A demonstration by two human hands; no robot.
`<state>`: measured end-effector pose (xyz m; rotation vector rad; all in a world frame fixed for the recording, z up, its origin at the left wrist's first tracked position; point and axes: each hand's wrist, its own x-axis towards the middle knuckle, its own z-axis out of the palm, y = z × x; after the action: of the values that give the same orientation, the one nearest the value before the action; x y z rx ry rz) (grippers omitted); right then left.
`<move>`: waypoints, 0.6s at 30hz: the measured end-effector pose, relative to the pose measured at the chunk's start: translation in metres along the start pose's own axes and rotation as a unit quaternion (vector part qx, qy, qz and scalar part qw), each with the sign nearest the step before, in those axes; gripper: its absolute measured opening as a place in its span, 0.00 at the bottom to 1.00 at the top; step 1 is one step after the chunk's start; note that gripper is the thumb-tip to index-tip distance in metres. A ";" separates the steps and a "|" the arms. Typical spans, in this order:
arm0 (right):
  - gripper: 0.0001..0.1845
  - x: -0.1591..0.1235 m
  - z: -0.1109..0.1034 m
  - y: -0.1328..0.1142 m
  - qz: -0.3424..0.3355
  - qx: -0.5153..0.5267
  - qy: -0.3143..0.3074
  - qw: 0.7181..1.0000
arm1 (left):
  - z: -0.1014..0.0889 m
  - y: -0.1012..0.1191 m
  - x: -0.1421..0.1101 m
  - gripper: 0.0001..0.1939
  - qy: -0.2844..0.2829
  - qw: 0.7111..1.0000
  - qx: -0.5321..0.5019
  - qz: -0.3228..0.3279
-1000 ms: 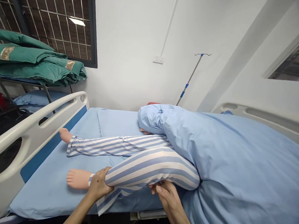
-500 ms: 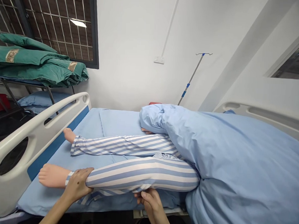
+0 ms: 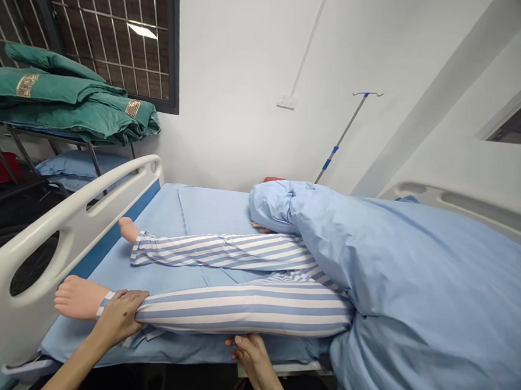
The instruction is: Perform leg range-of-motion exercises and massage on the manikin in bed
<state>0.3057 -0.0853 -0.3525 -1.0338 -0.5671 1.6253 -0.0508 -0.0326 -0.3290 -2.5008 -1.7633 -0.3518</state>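
A manikin's near leg [image 3: 246, 308], in blue-and-white striped trousers, lies along the bed with its bare foot [image 3: 80, 298] toward the footboard. My left hand [image 3: 121, 316] is wrapped round the lower leg just above the ankle. Close to the near side of the knee, my right hand [image 3: 252, 354] is held palm inward, fingers apart and slightly bent, with nothing in it. Whether its fingertips touch the trouser cloth, I cannot tell. The far leg [image 3: 222, 251] lies straight on the sheet behind. A light blue quilt [image 3: 406, 255] hides the manikin's upper body.
The bed's white footboard [image 3: 74, 214] rises on the left, and its sheet [image 3: 216, 201] is light blue. A drip stand [image 3: 349, 130] stands beyond the bed near the wall. Folded green quilts [image 3: 73, 101] lie on a rack at the left, under a barred window [image 3: 107, 30].
The near leg has straightened; its knee lies lower and the foot has shifted toward the footboard. My left hand moved left with the ankle. My right hand has come slightly away from under the knee.
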 end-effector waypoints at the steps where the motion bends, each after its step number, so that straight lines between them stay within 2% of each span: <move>1: 0.20 0.002 -0.002 0.003 0.006 0.002 -0.004 1.000 | -0.001 -0.001 0.000 0.23 -0.006 1.000 -0.001 -0.004; 9: 0.20 0.007 -0.001 0.011 0.030 0.012 -0.007 0.999 | -0.003 -0.006 0.000 0.21 -0.035 0.999 -0.005 -0.014; 13: 0.18 0.012 -0.001 0.018 0.046 0.037 0.019 0.998 | -0.003 -0.010 0.000 0.21 -0.056 0.998 -0.009 -0.018; 18: 0.21 0.020 -0.008 0.027 0.054 0.040 0.049 0.997 | -0.006 -0.008 0.000 0.22 -0.072 0.997 0.004 -0.020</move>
<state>0.2979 -0.0760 -0.3848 -1.0940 -0.3835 1.6675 -0.0593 -0.0308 -0.3238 -2.5477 -1.8649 -0.1699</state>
